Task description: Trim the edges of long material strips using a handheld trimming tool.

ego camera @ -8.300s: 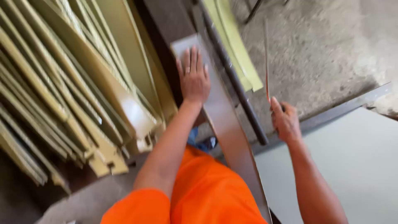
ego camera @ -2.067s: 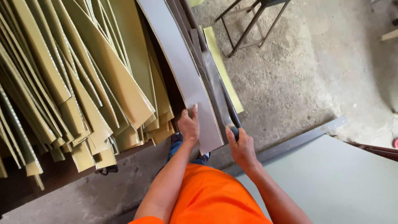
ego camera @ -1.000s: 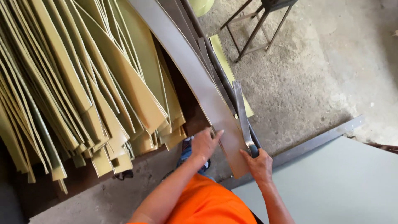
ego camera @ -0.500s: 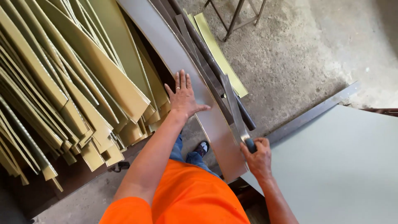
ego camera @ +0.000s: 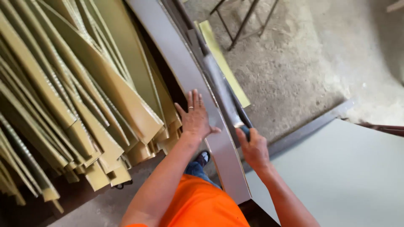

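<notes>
A: What does the right hand (ego camera: 253,150) have?

B: Its grip is clamped round the dark handle of a long flat blade (ego camera: 222,92), dull grey metal, running away from the fingers along a grey strip (ego camera: 198,96).

A: And the left hand (ego camera: 195,119)?

B: Open, fingers apart, palm flat on that strip just left of the blade. The strip is smooth, long and slightly bowed, its near end beside the orange shirt (ego camera: 202,208).

A: Around them?

B: Left of the grip, a fanned stack of olive-yellow strips (ego camera: 84,105), matt and stiff. Right, a pale flat panel (ego camera: 349,176) on the surface. Beyond, a yellow-green strip (ego camera: 223,63) on the rough concrete floor (ego camera: 311,63) and thin metal frame legs (ego camera: 244,21)
</notes>
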